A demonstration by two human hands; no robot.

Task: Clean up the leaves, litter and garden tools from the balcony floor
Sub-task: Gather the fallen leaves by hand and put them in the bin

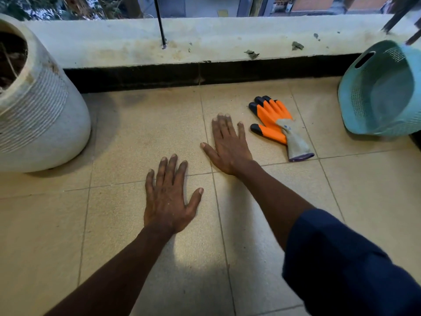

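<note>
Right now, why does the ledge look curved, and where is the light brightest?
Head view: the wide-angle lens bows the ledge and bulges the pot and basket at the edges; the brightest patch lies on the floor between the forearms; the orange gloves look sharp.

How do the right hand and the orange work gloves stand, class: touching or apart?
Apart. The head view shows a strip of bare floor tile between the little-finger side of the right hand and the orange work gloves.
</note>
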